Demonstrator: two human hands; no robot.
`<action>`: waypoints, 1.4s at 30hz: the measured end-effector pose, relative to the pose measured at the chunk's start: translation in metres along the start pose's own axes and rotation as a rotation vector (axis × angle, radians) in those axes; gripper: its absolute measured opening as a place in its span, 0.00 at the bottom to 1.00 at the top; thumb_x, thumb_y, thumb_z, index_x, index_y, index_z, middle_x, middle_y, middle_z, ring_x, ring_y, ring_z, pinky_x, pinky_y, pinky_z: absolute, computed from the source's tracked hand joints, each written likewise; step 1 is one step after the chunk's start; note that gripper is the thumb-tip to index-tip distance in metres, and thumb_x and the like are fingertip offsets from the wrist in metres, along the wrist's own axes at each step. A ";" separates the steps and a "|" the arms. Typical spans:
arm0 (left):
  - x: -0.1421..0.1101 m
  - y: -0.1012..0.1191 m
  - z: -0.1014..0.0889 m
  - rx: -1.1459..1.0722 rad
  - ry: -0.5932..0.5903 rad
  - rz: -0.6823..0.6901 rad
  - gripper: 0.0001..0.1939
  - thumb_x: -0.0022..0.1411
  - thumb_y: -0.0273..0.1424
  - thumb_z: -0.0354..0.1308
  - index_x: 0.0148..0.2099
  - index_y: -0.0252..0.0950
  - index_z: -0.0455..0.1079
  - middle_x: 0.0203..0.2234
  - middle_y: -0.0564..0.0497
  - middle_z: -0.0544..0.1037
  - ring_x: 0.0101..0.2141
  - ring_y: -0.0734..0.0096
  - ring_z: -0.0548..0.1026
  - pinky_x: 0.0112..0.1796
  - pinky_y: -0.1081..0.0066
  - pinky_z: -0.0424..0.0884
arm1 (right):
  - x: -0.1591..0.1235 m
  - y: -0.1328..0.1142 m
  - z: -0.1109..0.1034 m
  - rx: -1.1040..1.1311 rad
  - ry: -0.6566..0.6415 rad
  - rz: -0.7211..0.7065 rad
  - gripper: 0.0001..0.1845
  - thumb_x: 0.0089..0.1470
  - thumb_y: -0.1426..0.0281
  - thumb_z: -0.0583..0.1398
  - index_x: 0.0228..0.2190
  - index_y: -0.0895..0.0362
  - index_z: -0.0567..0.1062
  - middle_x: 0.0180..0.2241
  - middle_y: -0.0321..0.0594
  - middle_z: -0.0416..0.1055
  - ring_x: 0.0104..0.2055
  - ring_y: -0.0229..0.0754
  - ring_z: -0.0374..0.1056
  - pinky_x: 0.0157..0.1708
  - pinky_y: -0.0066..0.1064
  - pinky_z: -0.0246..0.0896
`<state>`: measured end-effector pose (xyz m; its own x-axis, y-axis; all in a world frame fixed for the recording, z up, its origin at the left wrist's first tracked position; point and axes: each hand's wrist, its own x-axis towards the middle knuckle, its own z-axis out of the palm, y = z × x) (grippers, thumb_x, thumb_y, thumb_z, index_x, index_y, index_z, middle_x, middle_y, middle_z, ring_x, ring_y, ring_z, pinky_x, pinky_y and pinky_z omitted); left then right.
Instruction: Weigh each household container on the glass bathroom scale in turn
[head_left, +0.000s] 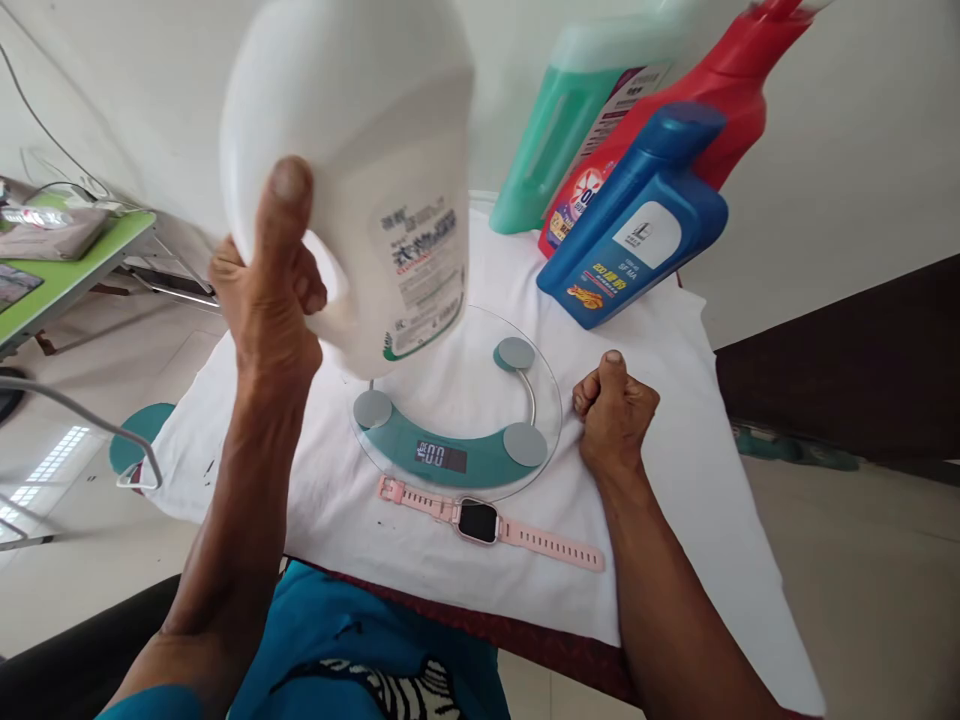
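My left hand (274, 260) is wrapped round the handle of a large white plastic jug (360, 190), with the thumb up along the grip. The jug hangs in the air over the back left part of a round glass weighing scale (442, 455), its printed label facing me. The scale's display shows lit digits that look like 0.0. To the right of the scale, my right hand (616, 410) rests on the white cloth as a fist, and nothing shows in it. A pink-strapped smartwatch (478, 520) lies flat in front of the scale.
At the back right stand a green bottle (547, 130), a red bottle (720, 110) and a blue bottle (637, 240), close together near the wall. White cloth (690, 500) covers the table. A green side table (97, 255) and a teal stool (142, 435) are at the left.
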<state>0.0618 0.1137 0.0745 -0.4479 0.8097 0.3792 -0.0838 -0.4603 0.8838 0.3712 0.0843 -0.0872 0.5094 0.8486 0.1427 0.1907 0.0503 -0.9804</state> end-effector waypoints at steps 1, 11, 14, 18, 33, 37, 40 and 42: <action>-0.004 -0.002 0.005 -0.019 -0.033 -0.034 0.37 0.58 0.60 0.74 0.26 0.43 0.53 0.20 0.57 0.48 0.21 0.73 0.48 0.23 0.66 0.45 | 0.000 0.000 0.000 0.000 -0.003 0.005 0.39 0.65 0.37 0.60 0.16 0.52 0.61 0.15 0.33 0.57 0.19 0.34 0.54 0.22 0.32 0.48; -0.032 -0.015 0.025 -0.037 -0.253 -0.160 0.34 0.52 0.51 0.80 0.22 0.42 0.59 0.17 0.58 0.54 0.17 0.76 0.53 0.19 0.65 0.47 | 0.002 0.000 0.001 0.006 0.001 -0.002 0.41 0.62 0.34 0.60 0.15 0.51 0.61 0.15 0.34 0.56 0.19 0.35 0.54 0.22 0.33 0.48; -0.035 -0.017 0.026 0.017 -0.277 -0.189 0.29 0.53 0.50 0.80 0.23 0.43 0.64 0.16 0.57 0.60 0.19 0.72 0.64 0.18 0.66 0.59 | 0.001 -0.001 0.000 -0.004 -0.004 -0.002 0.40 0.64 0.35 0.59 0.15 0.51 0.62 0.15 0.34 0.58 0.19 0.35 0.54 0.22 0.34 0.48; -0.035 -0.017 0.030 -0.029 -0.327 -0.185 0.29 0.53 0.48 0.80 0.22 0.42 0.63 0.16 0.56 0.63 0.22 0.68 0.73 0.19 0.67 0.67 | 0.001 -0.001 0.000 0.004 0.008 -0.002 0.40 0.64 0.36 0.60 0.15 0.51 0.61 0.15 0.34 0.56 0.19 0.36 0.55 0.22 0.34 0.48; -0.029 -0.020 0.014 0.003 -0.505 -0.112 0.29 0.58 0.56 0.77 0.26 0.39 0.70 0.21 0.54 0.68 0.25 0.69 0.73 0.26 0.68 0.70 | 0.000 0.001 -0.002 -0.019 -0.015 0.006 0.38 0.65 0.39 0.61 0.17 0.51 0.60 0.15 0.33 0.56 0.20 0.35 0.55 0.23 0.33 0.48; -0.009 -0.038 -0.003 0.019 -0.475 -0.044 0.35 0.63 0.69 0.62 0.35 0.39 0.76 0.33 0.47 0.77 0.36 0.62 0.78 0.38 0.65 0.77 | -0.001 -0.001 -0.001 0.005 0.000 0.014 0.37 0.65 0.40 0.61 0.17 0.51 0.60 0.16 0.32 0.56 0.20 0.35 0.55 0.22 0.33 0.47; 0.010 -0.072 -0.021 0.073 -0.329 -0.136 0.39 0.70 0.71 0.50 0.36 0.40 0.76 0.36 0.45 0.79 0.38 0.62 0.78 0.39 0.66 0.77 | 0.000 -0.002 0.002 0.036 0.021 0.017 0.37 0.62 0.40 0.63 0.16 0.51 0.60 0.15 0.32 0.55 0.19 0.34 0.54 0.22 0.33 0.45; 0.017 -0.099 -0.035 0.157 -0.182 -0.184 0.38 0.70 0.69 0.51 0.33 0.40 0.74 0.33 0.45 0.78 0.35 0.64 0.76 0.36 0.67 0.75 | 0.000 -0.002 0.003 0.047 0.030 0.016 0.37 0.61 0.40 0.63 0.15 0.51 0.60 0.15 0.31 0.54 0.19 0.34 0.54 0.21 0.33 0.45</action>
<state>0.0315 0.1603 -0.0159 -0.2696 0.9328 0.2390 -0.0040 -0.2492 0.9684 0.3685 0.0857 -0.0854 0.5375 0.8332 0.1298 0.1426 0.0620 -0.9878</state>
